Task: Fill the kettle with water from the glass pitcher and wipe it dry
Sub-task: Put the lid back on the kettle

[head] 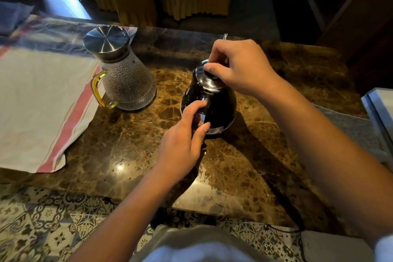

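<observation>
The kettle (221,110) handle is gripped by the left hand (182,144), its lid (205,78) knob pinched by the right hand (238,66), bare table (127,144) beside the fingers.

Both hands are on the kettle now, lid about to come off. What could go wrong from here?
1. The kettle looks tilted under the left hand; it might tip.
2. The right hand pinches only the lid knob; the lid could slip.
3. The pitcher stands close by; an elbow might knock it.
</observation>
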Demonstrator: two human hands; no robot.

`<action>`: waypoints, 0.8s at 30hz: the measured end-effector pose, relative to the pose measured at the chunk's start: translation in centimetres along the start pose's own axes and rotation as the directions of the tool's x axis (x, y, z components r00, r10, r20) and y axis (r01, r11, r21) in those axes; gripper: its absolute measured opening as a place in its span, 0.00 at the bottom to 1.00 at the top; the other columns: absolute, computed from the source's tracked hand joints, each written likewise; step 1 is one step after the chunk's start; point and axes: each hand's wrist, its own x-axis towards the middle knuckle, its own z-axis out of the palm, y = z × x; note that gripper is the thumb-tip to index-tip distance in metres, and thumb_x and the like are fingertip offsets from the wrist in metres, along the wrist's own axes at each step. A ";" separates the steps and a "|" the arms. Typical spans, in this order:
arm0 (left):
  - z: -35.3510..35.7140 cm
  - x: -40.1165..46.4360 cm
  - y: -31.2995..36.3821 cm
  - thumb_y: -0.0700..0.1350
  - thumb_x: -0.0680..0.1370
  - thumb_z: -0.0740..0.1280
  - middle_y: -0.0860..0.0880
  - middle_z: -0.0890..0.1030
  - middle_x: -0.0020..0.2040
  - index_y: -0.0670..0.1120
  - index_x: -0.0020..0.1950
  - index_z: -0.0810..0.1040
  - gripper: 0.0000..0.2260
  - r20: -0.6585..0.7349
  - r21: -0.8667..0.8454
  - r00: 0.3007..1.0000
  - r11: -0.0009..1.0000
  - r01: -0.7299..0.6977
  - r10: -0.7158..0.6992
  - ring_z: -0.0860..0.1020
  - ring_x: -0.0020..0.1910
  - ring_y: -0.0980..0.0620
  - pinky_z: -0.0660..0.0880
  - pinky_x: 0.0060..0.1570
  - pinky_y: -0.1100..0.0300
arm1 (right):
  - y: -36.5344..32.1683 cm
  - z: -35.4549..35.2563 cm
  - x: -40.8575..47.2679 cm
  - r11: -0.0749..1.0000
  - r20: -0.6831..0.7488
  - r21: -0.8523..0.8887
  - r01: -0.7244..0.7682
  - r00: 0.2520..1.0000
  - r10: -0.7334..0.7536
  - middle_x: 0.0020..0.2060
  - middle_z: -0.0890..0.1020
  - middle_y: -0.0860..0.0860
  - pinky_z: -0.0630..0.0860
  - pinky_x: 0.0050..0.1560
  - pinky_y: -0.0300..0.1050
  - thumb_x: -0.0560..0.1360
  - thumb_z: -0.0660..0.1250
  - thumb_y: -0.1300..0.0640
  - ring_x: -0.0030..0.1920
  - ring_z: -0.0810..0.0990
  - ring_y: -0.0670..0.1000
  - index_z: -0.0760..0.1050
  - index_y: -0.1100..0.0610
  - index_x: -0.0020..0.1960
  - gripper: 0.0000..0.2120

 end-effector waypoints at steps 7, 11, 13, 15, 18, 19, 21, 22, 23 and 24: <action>0.0 0.0 0.0 0.50 0.84 0.61 0.54 0.79 0.42 0.55 0.75 0.60 0.21 -0.011 -0.006 1.000 1.000 0.002 -0.002 0.80 0.34 0.55 0.77 0.31 0.52 | -0.8 0.2 0.6 0.995 0.031 -0.099 -0.025 0.999 0.028 0.43 0.80 0.44 0.76 0.49 0.48 0.79 0.70 0.44 0.48 0.80 0.49 0.80 0.48 0.52 0.09; 0.0 0.0 0.3 0.49 0.84 0.61 0.52 0.81 0.44 0.57 0.75 0.59 0.21 -0.014 -0.014 1.000 1.000 -0.002 0.002 0.81 0.36 0.52 0.79 0.34 0.48 | -1.3 0.5 0.5 0.985 -0.011 -0.168 -0.044 0.999 0.042 0.43 0.79 0.43 0.72 0.59 0.52 0.80 0.68 0.43 0.51 0.81 0.51 0.80 0.50 0.53 0.10; 0.0 0.0 0.4 0.49 0.84 0.61 0.52 0.82 0.45 0.58 0.74 0.59 0.20 -0.013 -0.016 1.000 1.000 -0.006 0.006 0.81 0.36 0.53 0.79 0.35 0.48 | -1.3 0.6 0.2 0.990 -0.016 -0.126 -0.062 0.998 0.060 0.43 0.79 0.43 0.73 0.60 0.52 0.80 0.69 0.43 0.51 0.81 0.50 0.80 0.49 0.54 0.10; 0.1 0.0 0.3 0.50 0.84 0.60 0.52 0.83 0.46 0.59 0.75 0.59 0.20 -0.014 -0.005 1.000 1.000 -0.006 0.006 0.82 0.37 0.54 0.80 0.36 0.47 | -1.1 0.9 -0.2 0.995 -0.002 -0.057 -0.079 0.997 0.079 0.44 0.79 0.42 0.75 0.60 0.53 0.80 0.69 0.44 0.51 0.81 0.49 0.79 0.50 0.55 0.10; 0.1 -0.1 0.3 0.51 0.83 0.60 0.51 0.82 0.47 0.58 0.75 0.58 0.21 -0.007 -0.008 1.000 1.000 -0.012 0.012 0.83 0.39 0.54 0.81 0.36 0.47 | 0.0 1.2 -1.7 0.979 0.030 0.178 -0.096 0.995 0.092 0.51 0.83 0.44 0.78 0.60 0.51 0.78 0.71 0.47 0.55 0.80 0.48 0.79 0.51 0.61 0.13; 0.1 -0.1 0.4 0.51 0.83 0.60 0.50 0.82 0.46 0.57 0.75 0.58 0.21 -0.006 -0.013 1.000 1.000 -0.019 0.018 0.83 0.38 0.54 0.81 0.35 0.48 | 0.5 1.1 -2.5 0.964 0.039 0.247 -0.101 0.995 0.095 0.56 0.82 0.44 0.78 0.61 0.47 0.78 0.72 0.48 0.57 0.80 0.47 0.79 0.50 0.64 0.16; 0.1 -0.2 0.4 0.50 0.83 0.60 0.50 0.82 0.46 0.56 0.76 0.59 0.21 -0.015 -0.022 1.000 0.999 -0.027 0.027 0.83 0.38 0.54 0.80 0.34 0.49 | 1.4 0.7 -4.3 0.918 0.051 0.375 -0.130 0.991 0.120 0.62 0.81 0.44 0.76 0.61 0.38 0.77 0.73 0.49 0.61 0.79 0.43 0.77 0.50 0.69 0.22; 0.1 -0.1 0.4 0.49 0.83 0.60 0.49 0.82 0.46 0.55 0.76 0.59 0.21 -0.020 -0.026 0.999 0.999 -0.026 0.025 0.83 0.38 0.54 0.80 0.34 0.50 | 1.9 0.4 -5.2 0.891 0.040 0.428 -0.149 0.988 0.146 0.63 0.80 0.44 0.76 0.60 0.35 0.77 0.74 0.49 0.61 0.79 0.42 0.76 0.50 0.70 0.22; 0.1 -0.2 0.4 0.49 0.83 0.61 0.49 0.82 0.46 0.54 0.76 0.60 0.21 -0.027 -0.024 0.999 0.999 -0.023 0.022 0.83 0.38 0.54 0.80 0.34 0.50 | 2.7 0.1 -6.1 0.871 0.015 0.460 -0.172 0.982 0.186 0.64 0.80 0.44 0.76 0.59 0.35 0.78 0.73 0.50 0.61 0.79 0.41 0.76 0.50 0.71 0.22; 0.1 -0.2 0.4 0.48 0.84 0.61 0.49 0.82 0.46 0.54 0.76 0.60 0.21 -0.032 -0.020 0.999 1.000 -0.018 0.017 0.83 0.39 0.54 0.80 0.35 0.49 | 3.6 -0.3 -7.0 0.859 -0.018 0.470 -0.201 0.971 0.237 0.64 0.79 0.45 0.77 0.58 0.36 0.78 0.73 0.50 0.60 0.79 0.42 0.75 0.50 0.70 0.22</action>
